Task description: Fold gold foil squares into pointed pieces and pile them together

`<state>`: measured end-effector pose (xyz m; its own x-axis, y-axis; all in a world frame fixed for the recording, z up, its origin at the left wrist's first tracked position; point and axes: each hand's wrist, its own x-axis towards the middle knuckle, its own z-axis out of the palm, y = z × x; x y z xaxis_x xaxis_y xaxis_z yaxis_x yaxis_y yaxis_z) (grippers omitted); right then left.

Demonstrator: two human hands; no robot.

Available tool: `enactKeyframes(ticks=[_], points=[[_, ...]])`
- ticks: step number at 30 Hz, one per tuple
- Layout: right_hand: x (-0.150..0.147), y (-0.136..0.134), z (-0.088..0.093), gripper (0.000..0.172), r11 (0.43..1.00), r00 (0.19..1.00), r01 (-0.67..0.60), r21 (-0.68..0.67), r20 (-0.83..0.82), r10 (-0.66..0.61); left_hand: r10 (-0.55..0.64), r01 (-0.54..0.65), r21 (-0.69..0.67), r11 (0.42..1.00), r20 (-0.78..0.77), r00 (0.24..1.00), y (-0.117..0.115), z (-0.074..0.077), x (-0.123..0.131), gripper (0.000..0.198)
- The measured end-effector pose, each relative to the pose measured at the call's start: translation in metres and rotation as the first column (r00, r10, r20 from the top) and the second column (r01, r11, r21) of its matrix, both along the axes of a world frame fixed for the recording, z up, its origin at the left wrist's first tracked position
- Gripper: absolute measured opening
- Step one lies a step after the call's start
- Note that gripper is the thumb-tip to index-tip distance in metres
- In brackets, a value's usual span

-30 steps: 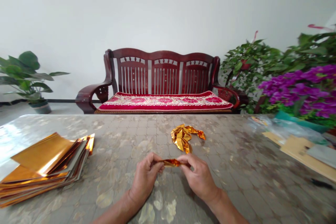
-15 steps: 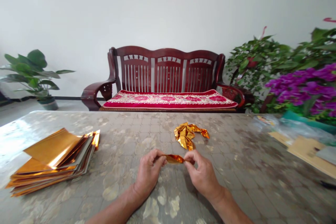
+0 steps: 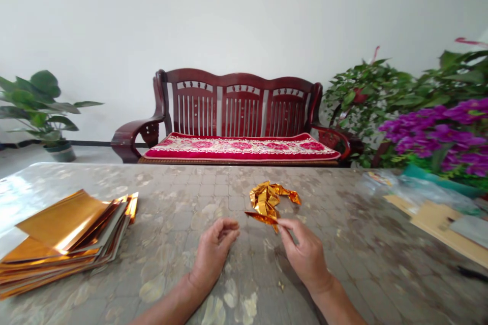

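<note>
My right hand (image 3: 305, 251) pinches a small folded piece of gold foil (image 3: 263, 218) by one end, holding it just above the table (image 3: 343, 254). The piece hangs right in front of a little heap of folded gold foil pieces (image 3: 271, 196). My left hand (image 3: 214, 250) rests on the table to the left of it, fingers curled with nothing in them. A stack of flat gold foil sheets (image 3: 64, 238) lies at the left of the table.
At the right edge lie a cardboard sheet (image 3: 438, 223), clear plastic bags and purple flowers (image 3: 446, 132). Beyond the table stand a red wooden bench (image 3: 236, 117), leafy bushes and a potted plant (image 3: 38, 111) at the left.
Both hands held the folded foil piece between them. My left hand has let go and drawn back; my right hand has carried the piece forward toward the heap.
</note>
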<state>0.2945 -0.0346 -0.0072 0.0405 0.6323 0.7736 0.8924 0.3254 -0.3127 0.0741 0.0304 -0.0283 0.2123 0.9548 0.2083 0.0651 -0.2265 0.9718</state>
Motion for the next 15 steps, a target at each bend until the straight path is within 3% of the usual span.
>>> enactKeyframes(ticks=[7,15], points=[[0.04,0.008,-0.004,0.015,0.972,0.976,0.215,0.09,0.015,-0.217,-0.006,0.01,0.036,0.999,-0.126,0.992,0.001,-0.005,-0.002,0.016],[0.044,0.012,-0.003,0.013,0.963,0.969,0.241,0.119,0.019,-0.245,0.003,0.032,0.169,0.985,-0.198,0.98,-0.002,-0.003,-0.003,0.014]])
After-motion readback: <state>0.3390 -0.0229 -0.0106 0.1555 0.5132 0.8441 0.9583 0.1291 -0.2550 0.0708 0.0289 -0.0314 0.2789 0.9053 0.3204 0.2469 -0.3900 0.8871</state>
